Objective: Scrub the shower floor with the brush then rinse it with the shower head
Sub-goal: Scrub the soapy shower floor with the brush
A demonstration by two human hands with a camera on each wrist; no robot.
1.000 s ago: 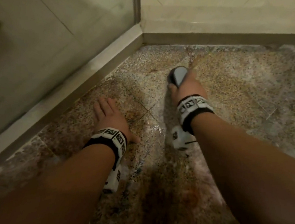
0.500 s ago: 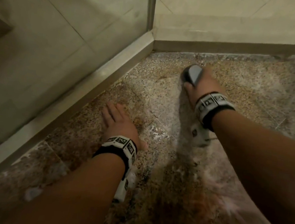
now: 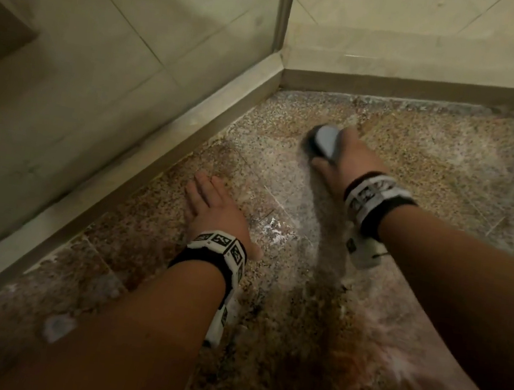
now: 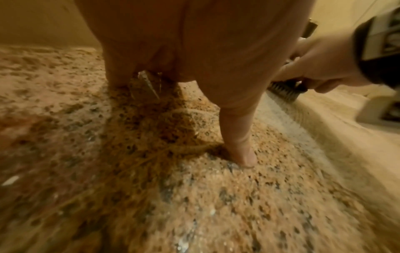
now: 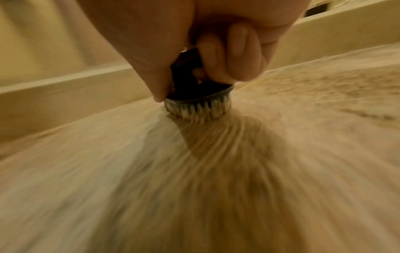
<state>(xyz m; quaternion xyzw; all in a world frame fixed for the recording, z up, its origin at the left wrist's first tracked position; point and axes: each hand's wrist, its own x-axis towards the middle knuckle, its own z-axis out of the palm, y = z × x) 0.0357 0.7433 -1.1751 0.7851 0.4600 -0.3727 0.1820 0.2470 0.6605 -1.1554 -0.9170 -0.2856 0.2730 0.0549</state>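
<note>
The right hand [image 3: 347, 160] is clenched around the dark handle of the round grey-topped scrub brush with pale bristles [image 5: 198, 101]; thumb and curled fingers [image 5: 227, 51] wrap the handle, and the bristles press flat against the speckled brown-and-tan stone shower floor [image 3: 445, 158]. The brush sits at the far end of a pale, soapy streak that runs back toward the right wrist. The left hand [image 3: 215, 212] holds nothing: it lies palm-down with straight fingers on the floor, nearer the person than the brush and on the side of the pale raised curb [image 3: 143, 166].

Step in hand, by judgement: scrubbing; rinsing has not begun. No shower head is in view.

Recommended technique:
- Keep the bristle face level so that all tufts bear evenly.
- Overlap each stroke with the soapy streak already laid.
- Work toward the darker, unlathered floor beside the left hand and along the curb joint.
- Keep weight on the left palm; wet stone is probably slippery.
</note>
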